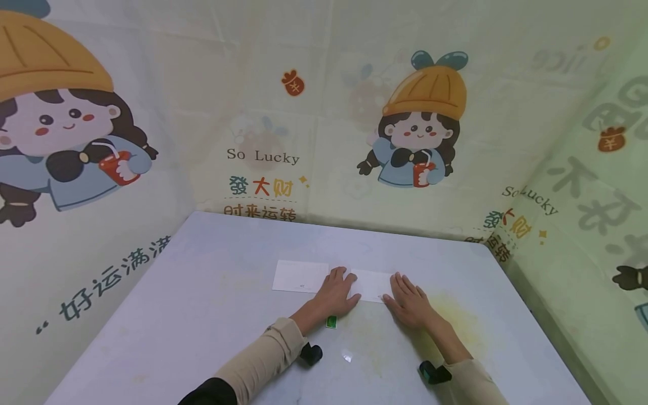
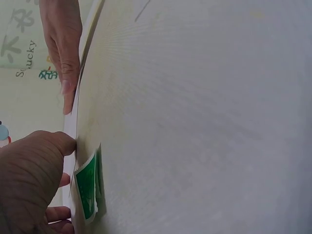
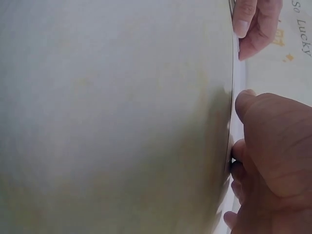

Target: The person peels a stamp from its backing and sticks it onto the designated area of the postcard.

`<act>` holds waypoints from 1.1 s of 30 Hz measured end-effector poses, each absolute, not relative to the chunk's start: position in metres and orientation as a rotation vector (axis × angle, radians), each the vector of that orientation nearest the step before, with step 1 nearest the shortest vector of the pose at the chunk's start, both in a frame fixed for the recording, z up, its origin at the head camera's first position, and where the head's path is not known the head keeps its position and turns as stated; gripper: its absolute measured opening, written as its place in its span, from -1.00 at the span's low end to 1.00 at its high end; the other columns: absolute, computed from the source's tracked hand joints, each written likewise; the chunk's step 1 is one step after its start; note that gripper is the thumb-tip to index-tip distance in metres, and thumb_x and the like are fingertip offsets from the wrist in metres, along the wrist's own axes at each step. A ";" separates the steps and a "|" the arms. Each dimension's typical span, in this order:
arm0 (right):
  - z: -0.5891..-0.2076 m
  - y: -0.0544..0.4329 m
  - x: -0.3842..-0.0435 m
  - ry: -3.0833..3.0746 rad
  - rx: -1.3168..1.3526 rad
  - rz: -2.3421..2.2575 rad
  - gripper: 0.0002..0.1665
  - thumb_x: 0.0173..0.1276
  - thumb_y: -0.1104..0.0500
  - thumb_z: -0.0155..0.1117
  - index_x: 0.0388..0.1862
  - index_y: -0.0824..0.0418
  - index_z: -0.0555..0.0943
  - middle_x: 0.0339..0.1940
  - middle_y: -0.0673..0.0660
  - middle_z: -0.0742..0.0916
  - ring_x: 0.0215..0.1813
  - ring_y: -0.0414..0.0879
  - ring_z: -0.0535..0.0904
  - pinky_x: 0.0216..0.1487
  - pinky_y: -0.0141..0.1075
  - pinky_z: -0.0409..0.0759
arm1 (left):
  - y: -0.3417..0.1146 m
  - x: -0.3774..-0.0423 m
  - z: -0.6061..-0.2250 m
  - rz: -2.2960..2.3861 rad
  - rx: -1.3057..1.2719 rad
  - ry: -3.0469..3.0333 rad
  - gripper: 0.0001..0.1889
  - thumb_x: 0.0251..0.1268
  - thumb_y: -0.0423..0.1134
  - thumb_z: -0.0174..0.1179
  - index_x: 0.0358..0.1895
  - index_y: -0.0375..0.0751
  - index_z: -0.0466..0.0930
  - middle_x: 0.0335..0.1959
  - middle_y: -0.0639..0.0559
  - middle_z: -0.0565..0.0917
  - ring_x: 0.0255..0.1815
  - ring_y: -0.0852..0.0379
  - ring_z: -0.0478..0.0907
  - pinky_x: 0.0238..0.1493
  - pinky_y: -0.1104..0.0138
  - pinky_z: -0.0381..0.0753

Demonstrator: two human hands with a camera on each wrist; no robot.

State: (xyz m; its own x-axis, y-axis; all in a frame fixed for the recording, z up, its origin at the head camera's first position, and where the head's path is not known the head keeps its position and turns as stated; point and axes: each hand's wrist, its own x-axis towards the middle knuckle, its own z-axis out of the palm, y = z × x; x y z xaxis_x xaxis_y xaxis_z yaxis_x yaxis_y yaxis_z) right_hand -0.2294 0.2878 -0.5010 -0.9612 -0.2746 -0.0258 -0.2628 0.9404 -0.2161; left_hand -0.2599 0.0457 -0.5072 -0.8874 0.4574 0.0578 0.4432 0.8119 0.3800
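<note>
1. We take the central sheet (image 1: 368,286) as landmark: a thin, smooth, white rectangle lying flat between the left hand (image 1: 336,292) and the right hand (image 1: 409,301).
2. We identify a second sheet (image 1: 300,275), also white and rectangular, left of the central sheet. Each bears a tiny mark near its lower edge.
3. We note the left hand at the central sheet's left edge, palm down, fingers slightly bent and thumb spread apart; it grips neither sheet.
4. We note the right hand at the central sheet's right edge, its long fingers extended and close together, thumb set apart.
5. We locate a small green packet (image 1: 331,322) with a pale border on the near left side of the central sheet, just beside the left hand.
6. We find dark, rounded wrist units at both beige, woven-looking sleeves (image 1: 268,349), nearer the camera than the central sheet; one unit (image 1: 311,354) sits to its left, the other (image 1: 434,373) to its right.
7. We observe that the pale tabletop (image 1: 228,337) supports the central sheet and carries a yellowish stain (image 1: 455,315) to its right.
8. We see a creased backdrop (image 1: 324,84) beyond the central sheet, printed with cartoon figures, red pouches and lettering.
9. We cannot read the sheets' marks. The left hand covers the junction between the sheets, so we cannot tell whether they touch. Both wrist views skim the tabletop, leaving the central sheet's outline hard to make out.
</note>
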 end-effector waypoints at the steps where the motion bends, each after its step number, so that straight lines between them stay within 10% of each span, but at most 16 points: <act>1: -0.501 0.288 -0.229 3.041 -0.425 -0.328 -0.11 0.63 -0.16 -0.04 0.59 0.49 0.08 0.62 0.44 0.16 0.64 0.37 0.00 0.50 0.38 -0.01 | 0.046 -0.260 -0.507 0.607 0.733 2.953 -0.41 0.50 0.11 0.13 0.46 -0.08 0.39 0.52 -0.18 0.27 0.55 -0.11 0.19 0.49 0.04 0.30; 33: -0.500 0.298 -0.228 3.039 -0.423 -0.366 -0.15 0.65 -0.12 -0.06 0.59 0.47 0.10 0.62 0.42 0.17 0.64 0.38 -0.02 0.50 0.39 -0.07 | 0.047 -0.259 -0.507 0.612 0.718 2.934 -0.40 0.51 0.10 0.13 0.48 -0.08 0.36 0.54 -0.18 0.23 0.55 -0.10 0.17 0.51 0.05 0.28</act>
